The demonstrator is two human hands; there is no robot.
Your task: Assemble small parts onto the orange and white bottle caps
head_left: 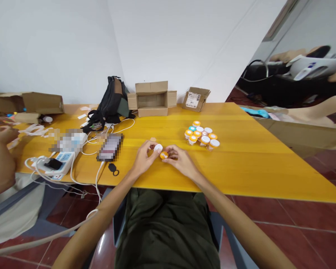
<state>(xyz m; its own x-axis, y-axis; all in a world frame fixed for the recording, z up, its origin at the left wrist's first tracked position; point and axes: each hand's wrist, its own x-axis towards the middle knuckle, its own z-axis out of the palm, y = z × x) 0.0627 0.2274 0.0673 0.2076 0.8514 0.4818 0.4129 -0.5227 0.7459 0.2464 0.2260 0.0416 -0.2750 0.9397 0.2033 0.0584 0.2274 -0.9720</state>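
Note:
Over the yellow table (254, 157), my left hand (144, 157) is closed on a small container with a white lid (158, 148). Close beside it, my right hand (180, 158) grips an orange-lidded container (164, 155) between thumb and fingers. The two containers are side by side, nearly touching. To the right and farther back stands a cluster of several small jars (204, 139) with orange and white lids and one teal lid (192, 129).
Left of my hands lie a phone (110, 147), a black key fob (112, 167), a power strip (62, 163) and white cables. A black backpack (111, 99), an open cardboard box (152, 111) and a smaller box (196, 99) stand behind. Another person's arm (1, 160) is at far left.

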